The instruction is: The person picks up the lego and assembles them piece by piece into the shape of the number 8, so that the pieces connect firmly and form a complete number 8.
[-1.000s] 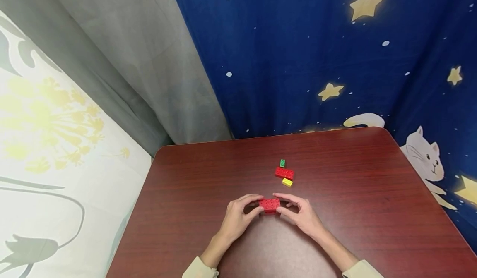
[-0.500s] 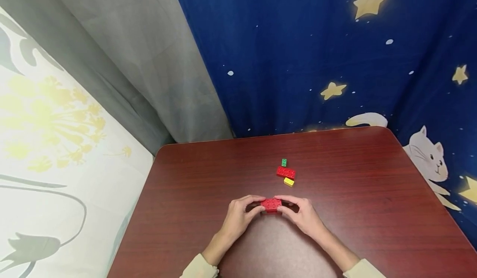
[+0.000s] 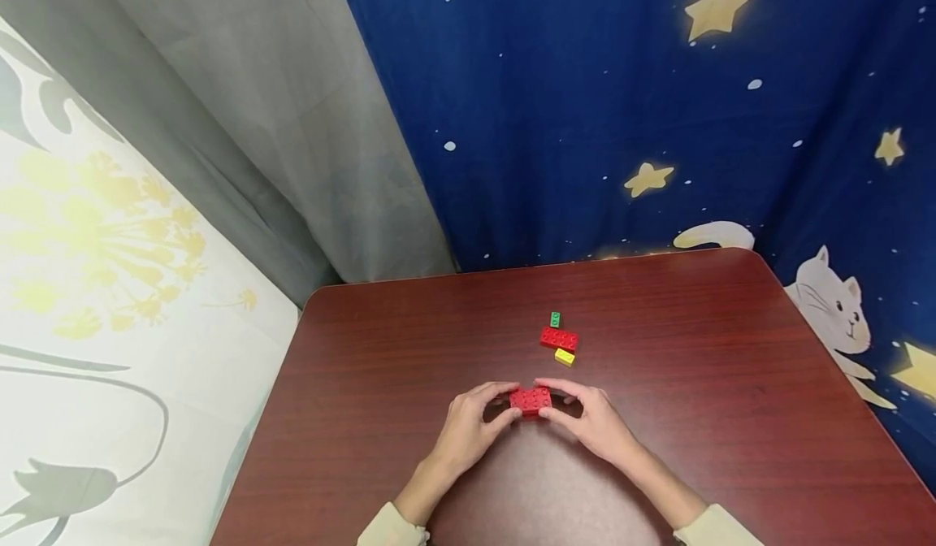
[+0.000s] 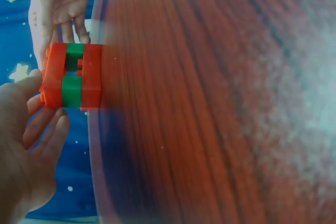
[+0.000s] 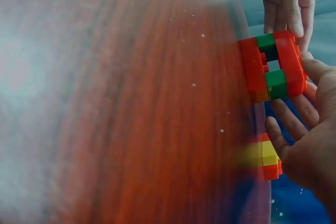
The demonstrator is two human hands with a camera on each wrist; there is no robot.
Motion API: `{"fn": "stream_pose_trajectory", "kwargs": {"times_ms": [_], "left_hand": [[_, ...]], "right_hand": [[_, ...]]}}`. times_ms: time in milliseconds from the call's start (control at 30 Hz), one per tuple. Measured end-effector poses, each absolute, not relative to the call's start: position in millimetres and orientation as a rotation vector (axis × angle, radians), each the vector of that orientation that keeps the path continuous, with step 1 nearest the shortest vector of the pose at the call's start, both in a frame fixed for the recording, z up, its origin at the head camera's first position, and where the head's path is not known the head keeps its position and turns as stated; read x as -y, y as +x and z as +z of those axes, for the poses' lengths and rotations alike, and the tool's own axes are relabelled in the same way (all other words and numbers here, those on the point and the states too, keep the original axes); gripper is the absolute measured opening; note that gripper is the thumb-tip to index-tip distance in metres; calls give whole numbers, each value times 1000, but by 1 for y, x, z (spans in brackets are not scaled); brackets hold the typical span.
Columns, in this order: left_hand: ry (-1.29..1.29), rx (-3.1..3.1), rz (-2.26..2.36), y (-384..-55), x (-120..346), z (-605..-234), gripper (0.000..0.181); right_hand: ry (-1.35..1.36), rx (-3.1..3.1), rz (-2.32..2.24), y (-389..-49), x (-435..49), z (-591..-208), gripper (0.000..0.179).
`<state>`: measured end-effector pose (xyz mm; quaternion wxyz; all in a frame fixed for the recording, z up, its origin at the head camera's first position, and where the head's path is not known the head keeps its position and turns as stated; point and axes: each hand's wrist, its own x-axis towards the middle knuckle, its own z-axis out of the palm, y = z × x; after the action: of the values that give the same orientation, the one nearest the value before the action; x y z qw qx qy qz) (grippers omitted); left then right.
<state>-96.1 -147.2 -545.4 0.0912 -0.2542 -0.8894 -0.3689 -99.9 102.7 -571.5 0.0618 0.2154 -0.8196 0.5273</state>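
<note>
A small stack of toy building bricks (image 3: 530, 400) stands on the table in front of me. Seen from the side in the left wrist view, it has an upper red brick (image 4: 53, 82), two green bricks (image 4: 72, 92) spaced apart with a gap between them, and a lower red brick (image 4: 92, 77). My left hand (image 3: 468, 422) pinches the stack's left end between thumb and fingers. At the right end my right hand (image 3: 594, 424) pinches it the same way. Thumbs are on the near side, forefingers on the far side.
Beyond the stack lie a yellow brick (image 3: 565, 357), a red brick (image 3: 559, 339) and a small green brick (image 3: 555, 319), close together in a row. The brown table (image 3: 366, 416) ends at curtains, with a blue curtain (image 3: 556, 123) behind it.
Both hands stay on the stack, with only slight shifts of the fingers and thumbs. The view sways a little; the loose bricks lie as before.
</note>
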Motion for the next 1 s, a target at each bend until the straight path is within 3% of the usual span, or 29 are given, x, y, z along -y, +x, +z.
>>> {"fn": "stream_pose_trajectory", "kwargs": {"times_ms": [300, 1000], "left_hand": [[-720, 2620, -1175, -98, 148, -550, 33], [-769, 2675, -1141, -102, 150, -548, 35]], "right_hand": [[703, 2446, 1587, -103, -100, -571, 31], [705, 2528, 1687, -109, -108, -572, 34]]}}
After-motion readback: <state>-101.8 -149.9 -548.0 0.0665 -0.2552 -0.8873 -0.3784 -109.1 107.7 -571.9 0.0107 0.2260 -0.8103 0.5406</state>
